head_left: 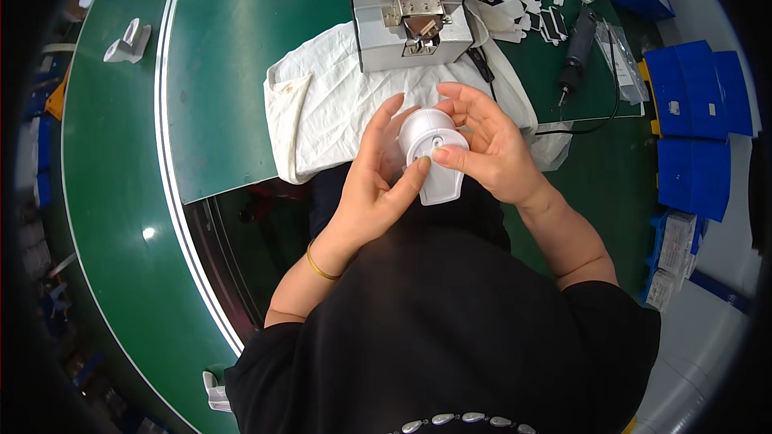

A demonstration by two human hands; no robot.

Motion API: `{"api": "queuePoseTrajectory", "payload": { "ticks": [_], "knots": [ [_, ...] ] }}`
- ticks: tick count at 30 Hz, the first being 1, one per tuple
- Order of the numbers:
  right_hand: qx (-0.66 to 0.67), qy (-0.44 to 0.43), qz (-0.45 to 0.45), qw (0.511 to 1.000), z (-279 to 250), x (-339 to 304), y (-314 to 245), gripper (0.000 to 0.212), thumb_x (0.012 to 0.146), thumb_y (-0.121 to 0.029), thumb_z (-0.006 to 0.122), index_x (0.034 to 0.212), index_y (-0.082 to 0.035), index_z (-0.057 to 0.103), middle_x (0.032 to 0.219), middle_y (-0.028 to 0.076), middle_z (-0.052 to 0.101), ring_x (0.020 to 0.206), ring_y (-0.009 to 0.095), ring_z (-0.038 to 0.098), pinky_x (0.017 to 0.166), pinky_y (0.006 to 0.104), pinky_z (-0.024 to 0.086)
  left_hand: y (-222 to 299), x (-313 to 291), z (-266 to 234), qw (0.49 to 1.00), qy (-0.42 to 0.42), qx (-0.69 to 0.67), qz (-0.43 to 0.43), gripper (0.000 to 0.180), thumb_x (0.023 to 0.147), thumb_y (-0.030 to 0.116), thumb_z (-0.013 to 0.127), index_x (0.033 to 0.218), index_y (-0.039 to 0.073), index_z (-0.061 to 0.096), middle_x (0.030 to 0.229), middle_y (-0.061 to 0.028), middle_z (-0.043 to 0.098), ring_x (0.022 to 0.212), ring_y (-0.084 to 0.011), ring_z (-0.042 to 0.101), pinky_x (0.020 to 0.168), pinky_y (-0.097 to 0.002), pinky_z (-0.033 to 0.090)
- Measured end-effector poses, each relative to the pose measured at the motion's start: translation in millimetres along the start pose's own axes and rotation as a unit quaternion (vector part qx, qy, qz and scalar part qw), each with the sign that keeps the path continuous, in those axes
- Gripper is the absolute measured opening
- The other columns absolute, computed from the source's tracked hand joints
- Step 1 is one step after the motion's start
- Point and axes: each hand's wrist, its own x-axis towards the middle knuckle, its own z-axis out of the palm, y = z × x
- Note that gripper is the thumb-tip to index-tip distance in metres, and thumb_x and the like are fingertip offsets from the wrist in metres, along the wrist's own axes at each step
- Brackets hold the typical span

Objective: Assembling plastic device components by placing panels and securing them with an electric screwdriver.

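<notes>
One white part (441, 182) is gripped by left hand (374, 185) and right hand (494, 159) just above the frame's centre, its face pressed by both thumbs, probably for steadiness. Cloth (322, 96) is spread before the machine (374, 36), upper centre, likely against scratches.

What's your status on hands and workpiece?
Left hand, right hand both holding white part. Narrow tab pointing away from grey machine. Nothing seen blocking either hand.
</notes>
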Motion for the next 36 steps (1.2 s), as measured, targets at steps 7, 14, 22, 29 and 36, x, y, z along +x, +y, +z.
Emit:
{"api": "queuePoseTrajectory", "payload": {
  "ticks": [7, 14, 22, 29, 36],
  "knots": [
    [0.002, 0.017, -0.007, 1.0, -33.4, 18.5, -1.2, 0.067, 0.085, -0.005, 0.077, 0.143, -0.003, 0.045, 0.122, 0.012, 0.058, 0.113, 0.018, 0.058, 0.097, 0.034, 0.05, -7.8, 14.2, -0.4, 0.942, 0.009, 0.307, 0.136, 0.113, 0.064, 0.017, 0.092, 0.153, 0.001, 0.025, 0.15, -0.0208, 0.041, 0.135, -0.0392, 0.045, 0.112, -0.0447, 0.037],
    [-0.608, 0.488, 0.09, 0.619, -235.3, 66.1, -7.4, 0.07, 0.08, -0.034, 0.082, 0.134, 0.002, 0.055, 0.115, 0.016, 0.066, 0.101, 0.029, 0.066, 0.09, 0.0383, 0.053, -21.2, 18.0, -9.9, 0.917, 0.095, 0.364, 0.135, 0.105, 0.061, 0.012, 0.091, 0.149, 0.004, 0.034, 0.141, -0.017, 0.05, 0.127, -0.0363, 0.05, 0.106, -0.0424, 0.043],
    [0.08, 0.314, 0.028, 0.946, -288.8, 43.9, -6.8, 0.045, 0.084, -0.012, 0.072, 0.123, 0.004, 0.058, 0.103, 0.015, 0.064, 0.093, 0.025, 0.066, 0.087, 0.0389, 0.057, -28.1, 17.8, -19.6, 0.897, 0.048, 0.401, 0.183, 0.094, 0.064, 0.01, 0.091, 0.143, 0.004, 0.04, 0.144, -0.0194, 0.049, 0.135, -0.0355, 0.047, 0.111, -0.0422, 0.04],
    [0.165, -0.055, -0.33, 0.928, -117.7, 51.6, -95.7, 0.055, 0.091, -0.001, 0.054, 0.144, -0.005, 0.038, 0.124, 0.017, 0.054, 0.125, 0.03, 0.051, 0.114, 0.058, 0.036, -27.1, 16.0, -17.1, 0.901, 0.061, 0.387, 0.185, 0.083, 0.063, 0.007, 0.09, 0.134, 0.008, 0.047, 0.147, -0.02, 0.048, 0.133, -0.0386, 0.049, 0.108, -0.0432, 0.042],
    [0.266, -0.318, -0.535, 0.736, -31.2, 156.4, -94.4, 0.059, 0.081, -0.006, 0.077, 0.13, 0.002, 0.044, 0.101, 0.013, 0.064, 0.094, 0.02, 0.065, 0.082, 0.0314, 0.053, -35.2, 12.3, -18.2, 0.917, 0.075, 0.351, 0.176, 0.08, 0.064, 0.006, 0.089, 0.132, 0.007, 0.047, 0.147, -0.0204, 0.048, 0.132, -0.0385, 0.05, 0.106, -0.0432, 0.045]
  ]
}}
